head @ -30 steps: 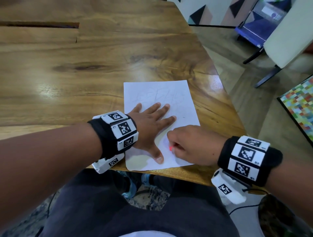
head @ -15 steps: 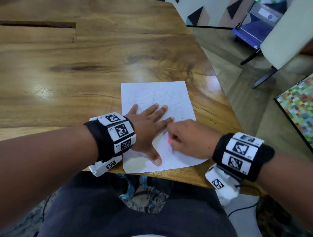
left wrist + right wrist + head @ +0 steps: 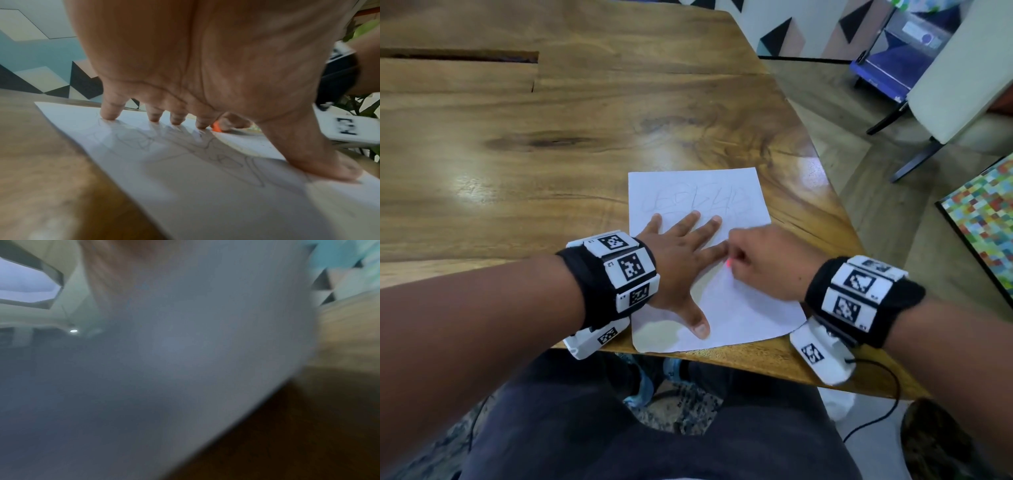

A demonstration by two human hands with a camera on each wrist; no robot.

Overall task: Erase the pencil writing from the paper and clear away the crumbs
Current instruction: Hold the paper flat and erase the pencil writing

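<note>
A white sheet of paper point(image 3: 736, 308) with faint pencil writing point(image 3: 698, 200) lies near the wooden table's front edge. My left hand point(image 3: 685, 253) lies flat on the sheet with its fingers spread, pressing it down; in the left wrist view its fingertips point(image 3: 111, 116) and thumb touch the paper point(image 3: 205, 186) over the pencil lines. My right hand point(image 3: 760, 260) is curled and pinches a small orange-red eraser point(image 3: 728, 263) against the paper, right beside my left index finger. The eraser point(image 3: 216, 128) shows past my fingers. The right wrist view is blurred, showing only paper point(image 3: 185, 353).
The wooden table point(image 3: 517, 154) stretches away to the left and back. Its right edge point(image 3: 839, 205) is close to the paper. Off the table to the right stand a white chair point(image 3: 959, 78) and a multicoloured mat point(image 3: 986, 222). My lap is below the front edge.
My right hand has slid up the paper with the eraser, from near my left thumb to beside my left index finger. The left hand has stayed flat on the sheet.
</note>
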